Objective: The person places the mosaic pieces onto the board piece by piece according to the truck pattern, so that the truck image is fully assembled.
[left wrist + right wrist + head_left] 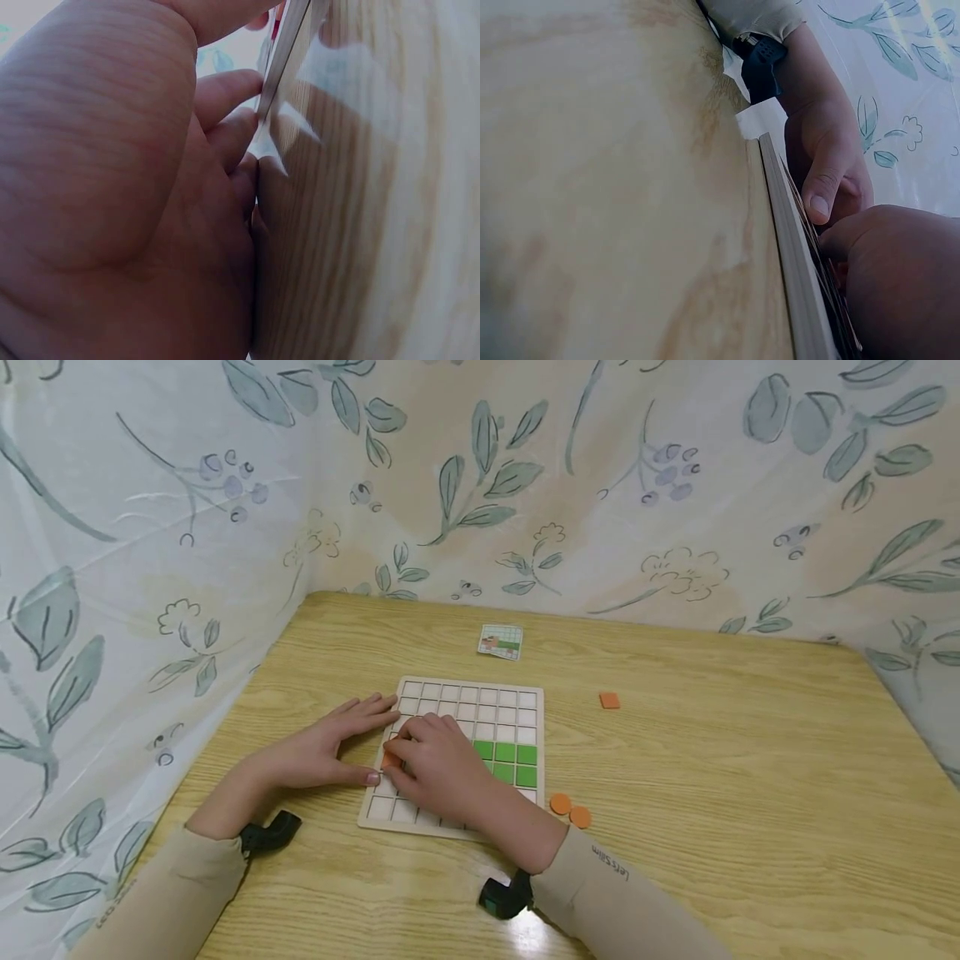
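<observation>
A pale grid board (435, 827) lies on the table, with several green squares (505, 762) set in its cells. Over its left half is my right hand (442, 768), whose thumb and index finger pinch an orange tile (391, 759) near the left edge. My left hand (330, 747) rests against that edge, fingers extended and thumb stretched toward the tile. The left wrist view has the left hand's fingertips touching the board's side. Part of the board's middle is hidden under the right hand.
A small picture card (500, 642) lies behind the board. To the right are a loose orange square (610, 700) and two orange discs (560, 803) close together. A leaf-patterned cloth (480, 552) hangs beyond the table's back and left edges.
</observation>
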{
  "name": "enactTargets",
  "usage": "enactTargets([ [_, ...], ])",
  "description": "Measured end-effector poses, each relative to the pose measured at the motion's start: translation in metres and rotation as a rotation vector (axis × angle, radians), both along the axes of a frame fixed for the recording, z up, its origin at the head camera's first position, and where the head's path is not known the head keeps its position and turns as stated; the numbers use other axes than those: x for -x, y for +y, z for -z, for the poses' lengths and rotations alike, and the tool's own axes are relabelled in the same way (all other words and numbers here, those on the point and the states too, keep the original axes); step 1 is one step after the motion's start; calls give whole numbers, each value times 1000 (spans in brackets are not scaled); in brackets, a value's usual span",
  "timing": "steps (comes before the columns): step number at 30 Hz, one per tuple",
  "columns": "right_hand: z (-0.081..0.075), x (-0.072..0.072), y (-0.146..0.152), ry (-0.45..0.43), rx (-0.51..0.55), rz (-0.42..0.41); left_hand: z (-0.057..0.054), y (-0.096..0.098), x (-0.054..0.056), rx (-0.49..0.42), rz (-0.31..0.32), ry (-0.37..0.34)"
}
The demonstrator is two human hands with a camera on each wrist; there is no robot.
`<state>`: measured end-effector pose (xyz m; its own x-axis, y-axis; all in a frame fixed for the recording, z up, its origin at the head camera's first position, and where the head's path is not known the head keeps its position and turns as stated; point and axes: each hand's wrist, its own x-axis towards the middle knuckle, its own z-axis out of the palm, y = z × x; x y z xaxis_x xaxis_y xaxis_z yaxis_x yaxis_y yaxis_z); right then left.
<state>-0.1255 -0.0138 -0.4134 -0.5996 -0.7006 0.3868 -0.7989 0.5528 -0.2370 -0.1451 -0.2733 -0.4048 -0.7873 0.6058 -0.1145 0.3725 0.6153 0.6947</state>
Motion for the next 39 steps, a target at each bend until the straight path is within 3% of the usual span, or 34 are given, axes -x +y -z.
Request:
enactTargets([
  [11,-1,-3,3,13,-8,-1,1,2,0,3,4,5],
  [24,-8,-23,13,-12,-94,60,1,2,-3,-1,-2,3],
  [33,-9,-23,39,-80,-42,69,-1,2,-2,15,-16,1],
  [39,-11,-19,68,-63,25,113,0,1,-2,24,-15,7],
])
